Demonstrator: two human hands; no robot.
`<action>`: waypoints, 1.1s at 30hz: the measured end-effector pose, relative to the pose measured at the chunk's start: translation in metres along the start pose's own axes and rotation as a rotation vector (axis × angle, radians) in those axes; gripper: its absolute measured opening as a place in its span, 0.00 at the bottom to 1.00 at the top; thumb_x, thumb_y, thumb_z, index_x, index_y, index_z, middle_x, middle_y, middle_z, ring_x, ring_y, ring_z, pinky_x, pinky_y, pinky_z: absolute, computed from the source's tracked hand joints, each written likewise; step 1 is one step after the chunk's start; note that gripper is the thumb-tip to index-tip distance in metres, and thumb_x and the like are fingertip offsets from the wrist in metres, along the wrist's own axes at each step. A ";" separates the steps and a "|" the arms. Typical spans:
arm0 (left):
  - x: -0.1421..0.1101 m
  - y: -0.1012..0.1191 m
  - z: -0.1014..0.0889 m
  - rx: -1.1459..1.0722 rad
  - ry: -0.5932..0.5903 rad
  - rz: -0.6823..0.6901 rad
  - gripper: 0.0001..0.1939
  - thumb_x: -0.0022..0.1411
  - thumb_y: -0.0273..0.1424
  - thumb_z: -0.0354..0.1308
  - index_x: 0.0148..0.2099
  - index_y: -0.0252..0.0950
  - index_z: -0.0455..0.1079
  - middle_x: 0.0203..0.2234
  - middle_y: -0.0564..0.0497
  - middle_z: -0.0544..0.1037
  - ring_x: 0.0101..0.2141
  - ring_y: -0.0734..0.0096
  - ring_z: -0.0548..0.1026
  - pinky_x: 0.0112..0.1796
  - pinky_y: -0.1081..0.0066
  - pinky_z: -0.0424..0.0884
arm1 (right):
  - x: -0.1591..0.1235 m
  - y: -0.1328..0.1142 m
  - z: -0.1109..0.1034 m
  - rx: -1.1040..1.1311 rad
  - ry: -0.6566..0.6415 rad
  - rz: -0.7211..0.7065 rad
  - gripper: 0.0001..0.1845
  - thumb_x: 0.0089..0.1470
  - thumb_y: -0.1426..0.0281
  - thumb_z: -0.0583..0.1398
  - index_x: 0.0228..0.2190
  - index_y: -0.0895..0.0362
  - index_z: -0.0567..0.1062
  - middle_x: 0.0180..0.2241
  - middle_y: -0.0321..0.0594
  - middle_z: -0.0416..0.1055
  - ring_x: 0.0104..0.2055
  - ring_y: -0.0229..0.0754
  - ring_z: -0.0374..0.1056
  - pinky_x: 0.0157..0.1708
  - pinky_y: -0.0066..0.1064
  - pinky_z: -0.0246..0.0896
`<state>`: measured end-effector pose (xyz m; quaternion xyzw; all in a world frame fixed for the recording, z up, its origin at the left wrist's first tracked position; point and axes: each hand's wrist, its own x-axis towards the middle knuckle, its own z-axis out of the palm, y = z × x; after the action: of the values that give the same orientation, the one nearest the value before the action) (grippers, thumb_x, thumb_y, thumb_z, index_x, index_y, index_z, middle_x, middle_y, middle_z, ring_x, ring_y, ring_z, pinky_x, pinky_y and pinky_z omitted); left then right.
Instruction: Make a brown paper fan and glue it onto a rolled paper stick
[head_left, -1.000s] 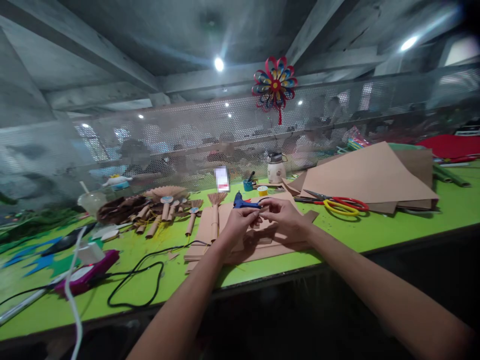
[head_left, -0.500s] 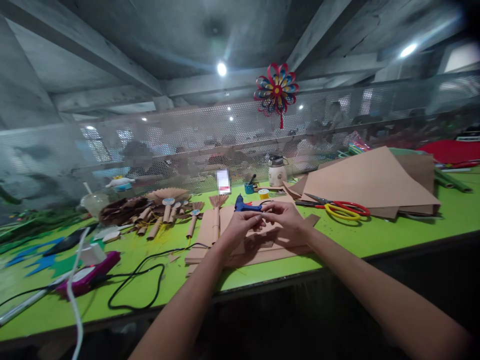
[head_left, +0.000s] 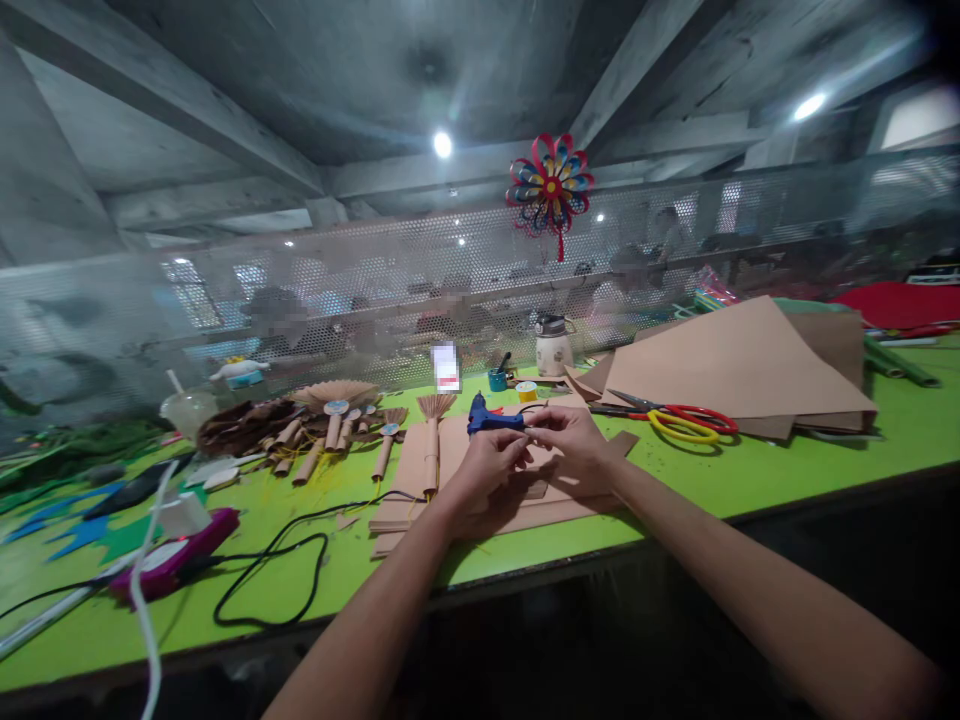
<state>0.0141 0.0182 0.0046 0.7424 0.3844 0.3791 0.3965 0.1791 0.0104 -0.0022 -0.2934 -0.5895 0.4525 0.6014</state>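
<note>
My left hand (head_left: 489,462) and my right hand (head_left: 576,438) meet over brown card sheets (head_left: 457,515), with fingertips nearly touching. Both hands are pinched, and whatever sits between the fingers is too small to make out. Just beyond them lies a blue glue gun (head_left: 491,418), nozzle up. A brown paper tube with a fanned top (head_left: 432,450) rests on the card left of my left hand. To the right of my right hand are scissors with red and yellow handles (head_left: 686,425).
Several fan-topped paper tubes (head_left: 334,430) are at the left. A black cable (head_left: 277,530) loops near a purple power strip (head_left: 180,560). A yellow spool (head_left: 527,391), teal pot (head_left: 497,379) and jug (head_left: 553,350) stand behind. Large brown sheets (head_left: 735,365) lie right.
My left fingers have shifted slightly and curled in closer to the right fingertips. The glue gun and the other things on the table stay in place.
</note>
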 end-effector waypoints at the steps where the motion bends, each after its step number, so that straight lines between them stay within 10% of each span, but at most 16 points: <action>1: 0.000 0.000 0.000 0.012 0.005 0.004 0.17 0.59 0.40 0.56 0.32 0.30 0.75 0.22 0.49 0.74 0.22 0.75 0.68 0.23 0.76 0.64 | -0.001 0.000 0.001 0.013 0.005 0.001 0.11 0.41 0.65 0.68 0.29 0.57 0.78 0.28 0.37 0.71 0.29 0.38 0.65 0.29 0.31 0.63; 20: -0.004 0.004 -0.005 0.387 0.251 0.281 0.09 0.62 0.28 0.52 0.36 0.34 0.73 0.28 0.48 0.76 0.30 0.70 0.71 0.35 0.71 0.65 | 0.002 -0.011 -0.009 0.073 0.238 -0.052 0.22 0.45 0.65 0.65 0.44 0.54 0.69 0.34 0.40 0.72 0.31 0.42 0.69 0.30 0.33 0.63; 27: -0.006 0.000 -0.003 0.520 0.259 0.500 0.09 0.65 0.28 0.48 0.38 0.35 0.70 0.31 0.47 0.75 0.32 0.67 0.71 0.36 0.67 0.67 | -0.011 -0.013 0.003 0.158 -0.123 0.140 0.14 0.45 0.65 0.66 0.34 0.58 0.77 0.30 0.40 0.71 0.30 0.38 0.64 0.31 0.31 0.61; 33: -0.006 0.001 -0.001 0.509 0.229 0.501 0.09 0.65 0.28 0.48 0.38 0.35 0.69 0.32 0.46 0.75 0.34 0.67 0.71 0.38 0.67 0.66 | -0.011 -0.012 0.006 0.199 -0.149 0.129 0.14 0.43 0.65 0.69 0.34 0.58 0.78 0.31 0.39 0.71 0.30 0.36 0.62 0.31 0.30 0.59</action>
<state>0.0114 0.0125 0.0045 0.8410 0.3145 0.4376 0.0486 0.1768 -0.0052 0.0048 -0.2353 -0.5645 0.5671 0.5517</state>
